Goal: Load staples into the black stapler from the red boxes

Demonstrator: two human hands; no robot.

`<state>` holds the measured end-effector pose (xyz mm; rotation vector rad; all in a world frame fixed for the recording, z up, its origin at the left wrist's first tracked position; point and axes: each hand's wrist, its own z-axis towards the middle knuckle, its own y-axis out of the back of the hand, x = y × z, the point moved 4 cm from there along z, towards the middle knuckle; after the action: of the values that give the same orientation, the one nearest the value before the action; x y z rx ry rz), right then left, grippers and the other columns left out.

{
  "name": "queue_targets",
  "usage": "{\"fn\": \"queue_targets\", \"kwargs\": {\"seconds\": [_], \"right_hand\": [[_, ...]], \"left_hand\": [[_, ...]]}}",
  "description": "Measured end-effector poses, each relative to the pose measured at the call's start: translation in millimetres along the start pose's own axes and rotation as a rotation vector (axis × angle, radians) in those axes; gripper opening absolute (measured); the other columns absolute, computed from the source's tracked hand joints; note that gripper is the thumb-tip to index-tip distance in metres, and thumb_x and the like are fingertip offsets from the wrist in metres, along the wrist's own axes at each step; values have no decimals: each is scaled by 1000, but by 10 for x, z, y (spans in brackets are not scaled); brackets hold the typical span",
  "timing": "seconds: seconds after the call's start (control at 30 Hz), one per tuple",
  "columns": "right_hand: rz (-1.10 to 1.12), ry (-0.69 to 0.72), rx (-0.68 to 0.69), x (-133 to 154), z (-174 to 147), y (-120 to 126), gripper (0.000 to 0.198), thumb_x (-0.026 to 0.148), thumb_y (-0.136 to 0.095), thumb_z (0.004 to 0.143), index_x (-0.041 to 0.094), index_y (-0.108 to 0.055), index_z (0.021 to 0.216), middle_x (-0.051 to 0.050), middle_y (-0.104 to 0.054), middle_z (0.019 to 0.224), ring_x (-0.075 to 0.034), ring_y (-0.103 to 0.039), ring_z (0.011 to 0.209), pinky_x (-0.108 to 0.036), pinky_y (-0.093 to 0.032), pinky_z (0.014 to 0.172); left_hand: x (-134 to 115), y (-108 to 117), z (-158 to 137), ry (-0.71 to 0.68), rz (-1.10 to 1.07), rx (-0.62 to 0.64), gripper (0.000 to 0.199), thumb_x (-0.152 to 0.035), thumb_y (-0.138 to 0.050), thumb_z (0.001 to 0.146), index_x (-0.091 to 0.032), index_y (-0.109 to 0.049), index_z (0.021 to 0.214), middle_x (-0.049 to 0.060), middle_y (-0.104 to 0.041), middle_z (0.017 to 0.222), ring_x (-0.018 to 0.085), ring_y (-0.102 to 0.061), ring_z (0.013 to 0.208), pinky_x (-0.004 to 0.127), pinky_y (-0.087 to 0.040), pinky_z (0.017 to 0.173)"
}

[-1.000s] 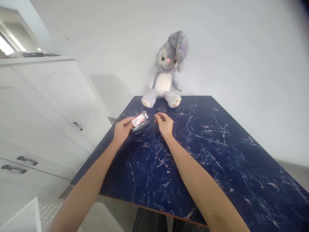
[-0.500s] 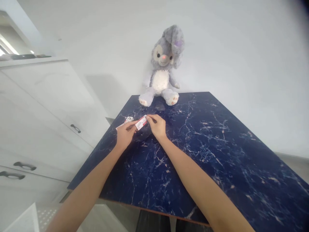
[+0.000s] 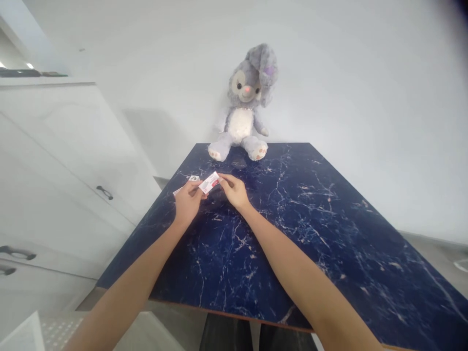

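Note:
A small white-and-red printed box (image 3: 209, 183) is held up between my two hands, over the left part of the table. My left hand (image 3: 188, 200) pinches its left end between thumb and fingers. At the right end my right hand (image 3: 234, 191) grips it with thumb and forefinger, the other fingers curled in. The print is too small to read. Behind my left hand lies a flat white printed piece (image 3: 193, 179) with dark marks, partly covered by the hand; whether it is paper or card I cannot tell.
A grey plush rabbit (image 3: 243, 107) sits at the back edge of the blue marble-patterned table (image 3: 314, 234), against the wall. White cabinets (image 3: 66, 185) with dark handles stand on the left. A white perforated object (image 3: 58, 329) is below the table at the lower left.
The box has turned in my hands, so a wider, whiter printed face shows now. Both hands keep hold of it. The whole view has shifted slightly.

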<state>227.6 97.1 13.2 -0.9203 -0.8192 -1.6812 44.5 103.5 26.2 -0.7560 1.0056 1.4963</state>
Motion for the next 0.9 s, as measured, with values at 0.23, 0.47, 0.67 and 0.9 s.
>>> {"fn": "queue_targets", "kwargs": {"seconds": [0.23, 0.47, 0.67, 0.9], "right_hand": [[13, -44, 19, -29, -23, 11, 34, 30, -57, 87, 22, -68, 118, -5, -75, 105, -17, -69, 77, -31, -55, 77], [233, -128, 15, -54, 28, 18, 26, 26, -55, 76, 20, -70, 96, -3, -75, 92, -18, -68, 80, -33, -55, 80], [227, -151, 97, -18, 6, -16, 24, 30, -55, 75, 20, -72, 88, -1, -71, 82, -16, -62, 73, -29, -51, 74], [140, -127, 207, 15, -7, -51, 23, 26, -49, 79, 19, -71, 82, 1, -69, 76, -15, -61, 69, -26, -49, 72]], "left_hand": [[-60, -13, -40, -52, -51, 32, 30, -37, -65, 89, -19, -70, 113, 8, -73, 113, 21, -74, 87, 38, -66, 77], [-148, -191, -127, -78, -153, 291, 34, -37, -71, 84, -20, -69, 114, 11, -58, 140, 24, -72, 99, 45, -62, 88], [-93, -199, -129, -40, -103, 388, 60, -33, -80, 76, -26, -58, 131, 11, -53, 145, 26, -67, 112, 43, -59, 93], [-88, -176, -134, -133, 49, 291, 74, -36, -86, 67, -25, -55, 133, 11, -61, 132, 25, -67, 107, 45, -56, 96]]}}
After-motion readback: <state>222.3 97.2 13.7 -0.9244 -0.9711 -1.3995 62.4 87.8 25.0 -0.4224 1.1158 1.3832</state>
